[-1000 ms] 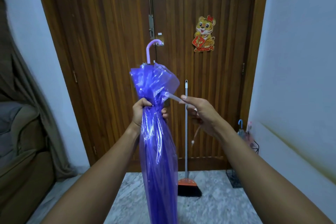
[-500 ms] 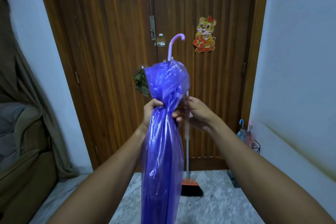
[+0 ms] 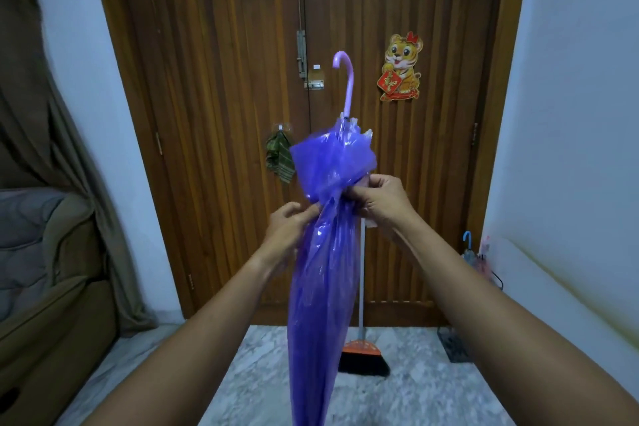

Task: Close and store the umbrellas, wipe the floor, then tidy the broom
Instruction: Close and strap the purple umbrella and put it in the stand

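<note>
A folded purple see-through umbrella (image 3: 321, 287) stands upright before me, its pale hooked handle (image 3: 347, 79) pointing up. My right hand (image 3: 378, 199) pinches the gathered canopy at its narrow waist. My left hand (image 3: 288, 225) touches the canopy from the left, just below that waist, fingers curled around it. A broom (image 3: 361, 353) with an orange head and black bristles leans against the wooden door (image 3: 214, 114), mostly behind the umbrella. A black wire stand (image 3: 456, 346) by the right wall holds other closed umbrellas (image 3: 475, 252), one with a blue handle.
A green cloth (image 3: 278, 157) hangs on a hook on the door. A brown sofa (image 3: 41, 287) and a curtain (image 3: 62, 149) fill the left side. White walls close in on both sides. Marble floor (image 3: 415, 391) lies ahead.
My right hand brought the tie strap in from the right and now presses on the umbrella's waist. The umbrella shifted right and its handle turned. My left hand slid slightly lower.
</note>
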